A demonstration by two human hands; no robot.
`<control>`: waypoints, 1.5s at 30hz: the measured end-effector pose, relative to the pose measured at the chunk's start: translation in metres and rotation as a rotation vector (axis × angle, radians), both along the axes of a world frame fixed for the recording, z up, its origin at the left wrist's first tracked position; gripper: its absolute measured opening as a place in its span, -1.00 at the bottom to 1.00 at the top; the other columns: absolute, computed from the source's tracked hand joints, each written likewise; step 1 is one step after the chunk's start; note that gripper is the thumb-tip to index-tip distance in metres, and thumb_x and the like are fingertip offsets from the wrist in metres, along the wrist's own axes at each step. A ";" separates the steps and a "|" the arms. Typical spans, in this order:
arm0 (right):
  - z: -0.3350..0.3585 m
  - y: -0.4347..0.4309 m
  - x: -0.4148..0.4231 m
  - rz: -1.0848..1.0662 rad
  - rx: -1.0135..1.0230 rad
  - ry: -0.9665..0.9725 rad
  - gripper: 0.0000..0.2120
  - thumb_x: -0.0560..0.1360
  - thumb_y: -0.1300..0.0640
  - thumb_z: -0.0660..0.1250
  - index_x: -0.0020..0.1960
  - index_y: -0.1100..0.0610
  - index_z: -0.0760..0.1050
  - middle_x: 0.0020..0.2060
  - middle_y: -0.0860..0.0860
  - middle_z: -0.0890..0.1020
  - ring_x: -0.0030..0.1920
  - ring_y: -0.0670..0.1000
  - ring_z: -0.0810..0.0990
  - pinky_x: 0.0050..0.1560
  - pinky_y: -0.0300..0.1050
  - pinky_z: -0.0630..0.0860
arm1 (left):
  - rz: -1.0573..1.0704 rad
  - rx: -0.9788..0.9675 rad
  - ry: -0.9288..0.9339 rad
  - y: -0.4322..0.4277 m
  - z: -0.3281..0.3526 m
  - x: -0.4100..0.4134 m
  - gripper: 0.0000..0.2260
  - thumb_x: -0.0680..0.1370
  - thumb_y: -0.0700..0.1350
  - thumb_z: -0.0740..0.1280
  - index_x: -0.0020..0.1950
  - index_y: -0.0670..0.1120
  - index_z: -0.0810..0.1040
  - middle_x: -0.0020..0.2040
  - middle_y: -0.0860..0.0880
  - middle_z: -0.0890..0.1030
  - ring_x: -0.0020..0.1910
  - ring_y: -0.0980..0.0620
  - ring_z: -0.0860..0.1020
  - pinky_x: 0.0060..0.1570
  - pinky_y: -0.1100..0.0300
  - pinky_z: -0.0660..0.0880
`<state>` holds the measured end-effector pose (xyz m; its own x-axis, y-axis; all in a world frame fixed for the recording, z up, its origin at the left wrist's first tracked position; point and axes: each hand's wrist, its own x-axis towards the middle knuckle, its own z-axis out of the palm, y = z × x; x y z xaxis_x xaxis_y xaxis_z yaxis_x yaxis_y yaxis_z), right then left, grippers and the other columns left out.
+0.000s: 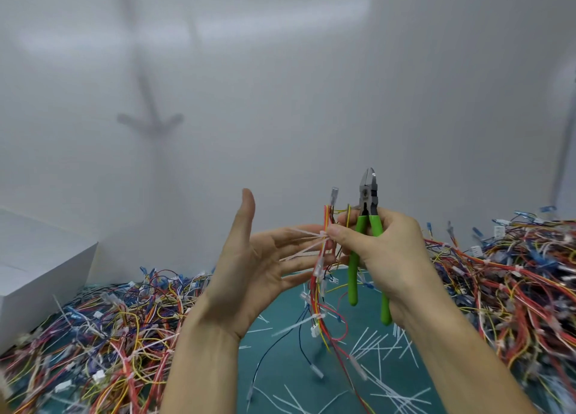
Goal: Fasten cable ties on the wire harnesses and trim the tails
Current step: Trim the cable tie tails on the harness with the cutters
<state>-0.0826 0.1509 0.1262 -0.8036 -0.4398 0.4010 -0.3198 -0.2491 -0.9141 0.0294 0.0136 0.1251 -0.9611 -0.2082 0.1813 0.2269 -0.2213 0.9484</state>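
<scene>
The harness (321, 276), a thin bunch of red, yellow and dark wires, hangs in the air at mid-view, above the green surface (290, 373). A white tie (307, 236) sits round it near its top. The tie's untrimmed ends fan out toward 9 o'clock. Whether it is pulled tight cannot be told.

The right hand (389, 251) pinches the harness at the tie with thumb and forefinger. Its other fingers wrap the green handles of the cutters (367, 201), which point to 12 o'clock, away from the tie, with the jaws seemingly together. The left hand (249, 257) is wide open with straight fingers, its palm turned to the harness, and the tie ends lie across its fingers.

The right hand is doing two jobs. Swinging the cutters down to the tails may loosen the pinch, so the harness could drop or the tie could slide along the wires. Trimming before the tie is cinched would leave a slack loop. Blades set too near the bundle could nick insulation, and the left fingers lie directly behind the tails.

Offcuts (374, 345) litter the surface at 5 o'clock. Tangled harness piles lie at 8 o'clock (109, 335) and 3 to 4 o'clock (514, 273), and the dangling leads could snag on them. A white box (40, 273) stands at 9 o'clock.
</scene>
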 end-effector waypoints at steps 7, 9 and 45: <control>-0.004 0.000 -0.008 -0.067 0.102 0.054 -0.87 0.41 0.22 0.53 -0.18 0.09 0.59 -0.38 -0.03 0.62 -0.31 0.01 0.58 -0.11 0.09 0.62 | 0.180 -0.100 0.039 0.009 -0.001 -0.003 -0.68 0.37 0.03 0.49 0.02 -0.13 0.73 -0.05 -0.07 0.71 -0.19 0.08 0.65 0.06 0.08 0.60; -0.005 0.001 -0.010 -0.092 0.175 0.104 -0.89 0.41 0.15 0.53 -0.17 0.08 0.60 -0.34 0.01 0.64 -0.26 0.10 0.61 -0.06 0.16 0.63 | 0.194 -0.074 0.049 0.008 -0.001 -0.003 -0.71 0.39 -0.10 0.44 0.06 -0.18 0.71 -0.03 -0.10 0.70 -0.18 0.08 0.66 0.08 0.06 0.59; 0.004 0.010 0.007 -0.457 0.858 1.035 -0.48 0.46 -0.43 -0.03 0.05 -0.11 0.50 -0.29 -0.08 0.33 -0.11 0.03 0.28 -0.13 -0.05 0.22 | 0.761 -0.311 -0.007 0.022 0.007 -0.006 -0.79 0.38 -0.43 0.47 -0.13 -0.19 0.55 -0.38 -0.06 0.69 -0.44 0.07 0.62 -0.49 0.36 0.46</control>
<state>-0.0755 0.1612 0.1301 -0.4520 -0.6295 0.6320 -0.8275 0.5605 -0.0335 0.0234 0.0351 0.1320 -0.5787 -0.7446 0.3328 0.2029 0.2638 0.9430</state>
